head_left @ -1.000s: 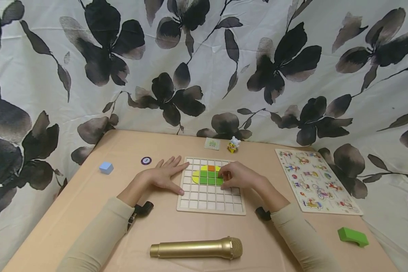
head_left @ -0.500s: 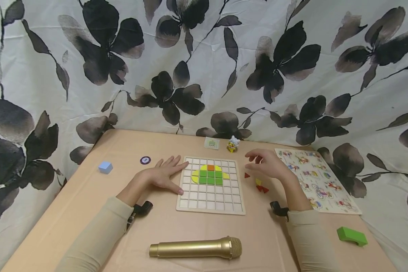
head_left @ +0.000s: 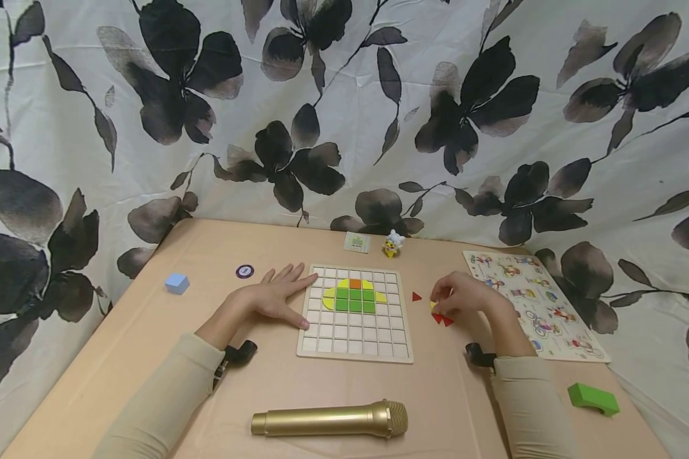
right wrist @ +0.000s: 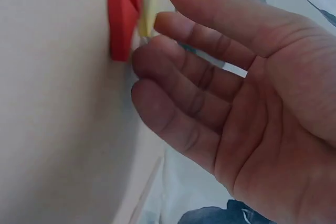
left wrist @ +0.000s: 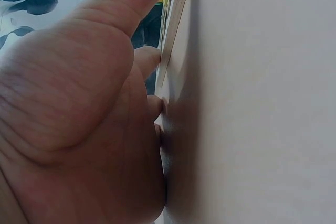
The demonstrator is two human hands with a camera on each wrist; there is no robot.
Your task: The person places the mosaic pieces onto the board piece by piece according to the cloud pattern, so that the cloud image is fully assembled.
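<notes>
Most of the grid board (head_left: pixel 355 341) is still bare: only a small patch of green, yellow and orange tiles (head_left: pixel 354 296) sits in its upper rows. Your left hand (head_left: pixel 275 296) lies flat, fingers spread, against the board's left edge. Your right hand (head_left: pixel 465 294) reaches the loose red and yellow pieces (head_left: pixel 441 317) on the tabletop (head_left: pixel 207 255), fingers loosely bent, nothing yet pinched.

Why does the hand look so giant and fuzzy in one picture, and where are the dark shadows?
Left wrist view: the left hand fills the frame, too close, soft-edged, with a dark shadow where it meets the beige table. Right wrist view: the right hand is sharper; the red triangle pieces slightly blurred. Head view: evenly lit, curved edges.
</notes>
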